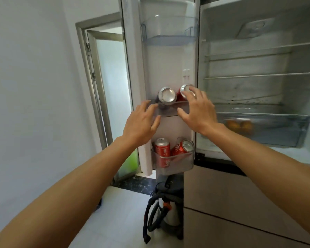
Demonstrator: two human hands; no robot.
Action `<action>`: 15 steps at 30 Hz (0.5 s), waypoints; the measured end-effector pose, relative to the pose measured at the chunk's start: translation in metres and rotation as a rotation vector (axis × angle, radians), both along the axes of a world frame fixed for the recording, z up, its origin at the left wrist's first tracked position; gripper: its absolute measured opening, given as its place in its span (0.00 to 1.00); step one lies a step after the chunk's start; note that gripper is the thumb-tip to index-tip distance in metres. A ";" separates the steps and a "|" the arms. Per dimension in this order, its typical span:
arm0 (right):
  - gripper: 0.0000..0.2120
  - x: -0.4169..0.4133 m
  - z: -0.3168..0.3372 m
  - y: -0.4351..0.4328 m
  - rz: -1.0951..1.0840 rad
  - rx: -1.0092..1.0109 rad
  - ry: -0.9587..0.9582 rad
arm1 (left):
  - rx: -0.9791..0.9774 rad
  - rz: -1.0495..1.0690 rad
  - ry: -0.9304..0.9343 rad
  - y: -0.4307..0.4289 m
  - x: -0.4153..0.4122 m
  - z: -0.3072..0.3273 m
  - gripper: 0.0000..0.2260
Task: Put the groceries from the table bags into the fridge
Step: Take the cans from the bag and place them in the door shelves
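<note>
Both arms are stretched out toward the open fridge door [168, 68]. The left hand [141, 122] is spread wide with straight fingers, its fingertips at the front rail of the middle door shelf [169, 112], holding nothing. The right hand [198, 111] is spread wide too, thumb down in front of the same shelf and fingers lying across the top of a red can [180, 97]; I cannot tell whether they actually touch it.

Between the 2 hands, just left of the red can, a dark can [166, 97] sits in that shelf, tipped so its silver top faces the room. The red can leans the same way.

Below the hands, the lower door shelf [174, 165] holds 2 more red cans: an upright can [162, 149] under the left hand and a tilted can [183, 147] leaning against it from the right. Above the hands is the clear top door shelf [168, 39].

To the right of the right hand, the fridge [249, 24] interior shows wire racks [258, 76] and a clear drawer [284, 129] with orange fruit [240, 126] inside, blurred. Far below the hands, a vacuum cleaner [166, 212] stands on the floor. Left of the left hand is a doorway [111, 86].
</note>
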State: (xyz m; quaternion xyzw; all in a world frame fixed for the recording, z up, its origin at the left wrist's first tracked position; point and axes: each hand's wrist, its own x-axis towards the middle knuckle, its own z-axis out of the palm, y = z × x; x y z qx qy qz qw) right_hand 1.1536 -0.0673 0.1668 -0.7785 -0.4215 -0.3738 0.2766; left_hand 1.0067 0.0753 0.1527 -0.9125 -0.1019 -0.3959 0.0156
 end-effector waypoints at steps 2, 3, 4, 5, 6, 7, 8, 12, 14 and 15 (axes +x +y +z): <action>0.21 -0.035 -0.006 0.009 0.056 -0.003 -0.035 | -0.016 0.045 0.042 0.007 -0.040 -0.010 0.17; 0.19 -0.054 -0.010 0.016 0.086 -0.025 -0.031 | -0.026 0.075 0.068 0.011 -0.063 -0.015 0.16; 0.19 -0.076 -0.015 0.025 0.116 -0.052 -0.019 | -0.034 0.109 0.101 0.016 -0.088 -0.021 0.15; 0.18 -0.098 -0.021 0.035 0.147 -0.079 0.004 | -0.041 0.145 0.136 0.021 -0.115 -0.028 0.15; 0.18 -0.122 -0.028 0.045 0.180 -0.105 0.033 | -0.053 0.179 0.175 0.027 -0.143 -0.035 0.15; 0.18 -0.146 -0.036 0.057 0.215 -0.135 0.062 | -0.069 0.212 0.205 0.034 -0.172 -0.044 0.14; 0.18 -0.171 -0.045 0.069 0.249 -0.169 0.080 | -0.086 0.249 0.231 0.042 -0.202 -0.053 0.14; 0.19 -0.277 -0.088 0.121 0.406 -0.326 0.108 | -0.170 0.421 0.310 0.068 -0.328 -0.100 0.13; 0.19 -0.332 -0.110 0.145 0.487 -0.398 0.141 | -0.218 0.508 0.349 0.078 -0.394 -0.124 0.13; 0.20 -0.360 -0.120 0.157 0.526 -0.433 0.147 | -0.243 0.549 0.363 0.082 -0.426 -0.135 0.13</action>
